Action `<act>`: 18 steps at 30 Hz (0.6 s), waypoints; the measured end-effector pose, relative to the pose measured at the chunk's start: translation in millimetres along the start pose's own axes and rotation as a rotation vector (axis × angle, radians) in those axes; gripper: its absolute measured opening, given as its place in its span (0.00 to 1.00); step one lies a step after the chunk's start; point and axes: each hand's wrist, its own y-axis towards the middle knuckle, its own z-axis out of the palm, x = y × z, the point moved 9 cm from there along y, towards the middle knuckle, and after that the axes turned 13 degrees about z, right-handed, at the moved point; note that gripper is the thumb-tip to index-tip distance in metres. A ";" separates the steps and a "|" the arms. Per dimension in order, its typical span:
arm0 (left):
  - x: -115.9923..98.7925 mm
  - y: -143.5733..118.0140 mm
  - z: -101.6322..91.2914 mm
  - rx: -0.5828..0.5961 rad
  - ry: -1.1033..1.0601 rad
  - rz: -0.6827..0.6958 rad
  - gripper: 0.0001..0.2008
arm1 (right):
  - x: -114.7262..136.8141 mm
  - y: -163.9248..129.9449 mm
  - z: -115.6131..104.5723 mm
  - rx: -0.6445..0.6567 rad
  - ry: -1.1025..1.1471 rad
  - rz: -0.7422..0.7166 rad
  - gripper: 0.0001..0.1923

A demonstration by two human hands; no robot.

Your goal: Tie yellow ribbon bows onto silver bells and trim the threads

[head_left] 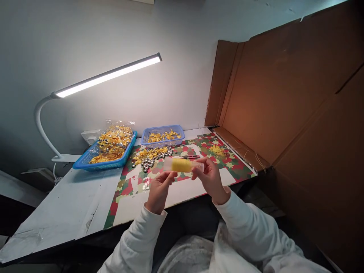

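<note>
A tall cardboard sheet (298, 106) walls off the right side, its lower flap resting on the white table (65, 204); over the table arches a lit desk lamp (108, 75); a festive red-and-green printed mat (133, 187) covers the work area in front of the person. At the back, a large blue tray (85, 161) holds a clear bag of yellow and silver pieces (115, 138); beside it a smaller blue basket (163, 131) carries more yellow bits; a loose heap of yellow bows and silver beads (152, 156) lies on the mat just in front of the basket.

Both hands are raised above the mat's near edge, holding between them a small clear tube with a yellow filling (182, 165); the left hand (159, 189) pinches its left end with thumb and fingertips pressed together, and the right hand (209, 176) curls around its right end, fingers closed on it. By my judgement the step in hand is opening or adjusting this tube, a two-handed twist or pull; the next move calls for a firm hold at one end while the other turns.

The tube lies roughly level, translucent at its ends and bright yellow through the middle; its finer detail is too small to tell.
</note>
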 end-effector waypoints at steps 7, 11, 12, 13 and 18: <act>-26.0 31.3 -51.2 -0.151 -0.183 0.042 0.13 | -17.7 20.2 -17.0 0.073 0.065 0.181 0.24; -43.3 36.6 -81.8 -0.234 -0.241 0.077 0.10 | -33.0 41.5 -55.6 -0.123 0.186 0.236 0.28; -46.1 37.4 -91.7 -0.261 -0.245 0.081 0.10 | -37.1 46.3 -64.4 -0.152 0.209 0.254 0.29; -48.7 38.3 -102.6 -0.291 -0.245 0.083 0.10 | -40.4 50.5 -73.3 -0.178 0.231 0.270 0.30; -74.5 43.4 -164.2 -0.461 -0.192 0.147 0.15 | -45.5 60.0 -112.8 -0.264 0.274 0.298 0.30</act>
